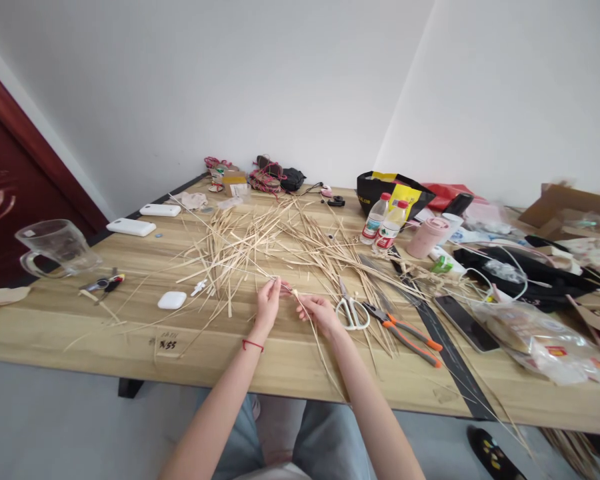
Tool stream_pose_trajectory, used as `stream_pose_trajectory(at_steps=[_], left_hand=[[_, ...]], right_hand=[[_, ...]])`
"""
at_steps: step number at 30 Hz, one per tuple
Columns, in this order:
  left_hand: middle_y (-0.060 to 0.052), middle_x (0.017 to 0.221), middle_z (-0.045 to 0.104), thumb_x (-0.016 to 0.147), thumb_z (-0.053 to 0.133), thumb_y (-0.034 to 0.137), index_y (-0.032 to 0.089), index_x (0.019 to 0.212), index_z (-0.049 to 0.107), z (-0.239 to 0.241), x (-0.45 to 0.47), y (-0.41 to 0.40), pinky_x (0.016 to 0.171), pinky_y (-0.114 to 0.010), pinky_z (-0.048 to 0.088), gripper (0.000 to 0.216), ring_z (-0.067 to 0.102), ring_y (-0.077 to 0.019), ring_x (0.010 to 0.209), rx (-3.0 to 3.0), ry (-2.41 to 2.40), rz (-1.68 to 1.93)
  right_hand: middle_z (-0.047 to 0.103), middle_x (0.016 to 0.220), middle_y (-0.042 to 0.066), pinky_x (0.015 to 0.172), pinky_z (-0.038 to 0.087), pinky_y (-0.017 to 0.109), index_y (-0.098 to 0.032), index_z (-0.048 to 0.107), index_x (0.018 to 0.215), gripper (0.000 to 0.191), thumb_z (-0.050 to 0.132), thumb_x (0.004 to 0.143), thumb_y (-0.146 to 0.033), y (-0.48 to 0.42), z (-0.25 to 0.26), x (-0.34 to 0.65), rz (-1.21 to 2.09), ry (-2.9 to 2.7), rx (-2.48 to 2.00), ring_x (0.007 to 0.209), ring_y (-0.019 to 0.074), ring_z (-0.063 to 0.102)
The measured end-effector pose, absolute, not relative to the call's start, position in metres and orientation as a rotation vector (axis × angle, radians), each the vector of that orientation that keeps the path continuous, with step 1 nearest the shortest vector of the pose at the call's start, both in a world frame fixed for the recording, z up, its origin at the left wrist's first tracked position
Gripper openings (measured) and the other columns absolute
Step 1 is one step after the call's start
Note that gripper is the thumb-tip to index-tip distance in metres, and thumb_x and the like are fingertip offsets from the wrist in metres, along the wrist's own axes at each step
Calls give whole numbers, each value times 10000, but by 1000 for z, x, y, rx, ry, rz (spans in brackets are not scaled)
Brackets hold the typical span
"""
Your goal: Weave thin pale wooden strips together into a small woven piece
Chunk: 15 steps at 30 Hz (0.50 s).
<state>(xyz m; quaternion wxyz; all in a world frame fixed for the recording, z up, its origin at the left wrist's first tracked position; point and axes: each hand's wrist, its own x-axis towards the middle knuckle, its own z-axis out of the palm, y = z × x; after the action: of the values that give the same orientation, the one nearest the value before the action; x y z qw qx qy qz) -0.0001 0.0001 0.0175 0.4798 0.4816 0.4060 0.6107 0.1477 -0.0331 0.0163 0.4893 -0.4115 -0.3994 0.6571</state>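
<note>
My left hand [269, 301] and my right hand [321, 312] meet over the near middle of the wooden table [290, 363]. Both pinch a thin pale straw strip [291, 291] that runs between their fingertips and trails down past the right wrist toward the table's front edge. A red string is tied around my left wrist. Just behind the hands lies a wide loose pile of straw strips [270, 243].
White-handled scissors [350, 310] and orange-handled pliers [405, 331] lie right of my right hand, beside a long black ruler [445, 343] and a phone [467, 322]. A glass jug [55, 247] stands far left, a white earbud case [172, 300] nearer. Two bottles [383, 220], bags and boxes crowd the right.
</note>
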Motion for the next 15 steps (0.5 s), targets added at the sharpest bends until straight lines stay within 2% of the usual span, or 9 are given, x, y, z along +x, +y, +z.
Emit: stream_pose_trajectory(at_steps=[8,15], left_hand=[[-61,744,673,754,605,535,163,761,654,17,0,0,668,-316,542,375,645,-190,683,1146,1030,1522],[-59,740,659,752,598,550,161,761,629,17,0,0,642,-313,543,391,643,-191,683,1094,1048,1532]], right_hand=[[679,587,45,476,466,263,-151,661,734,350,751,622,-470,-34,18,145,1479,-1026,-1059,458,143,597],[704,620,46,538,494,278,-186,557,725,350,713,660,-493,-36,17,141,1461,-1159,-1041,573,188,669]])
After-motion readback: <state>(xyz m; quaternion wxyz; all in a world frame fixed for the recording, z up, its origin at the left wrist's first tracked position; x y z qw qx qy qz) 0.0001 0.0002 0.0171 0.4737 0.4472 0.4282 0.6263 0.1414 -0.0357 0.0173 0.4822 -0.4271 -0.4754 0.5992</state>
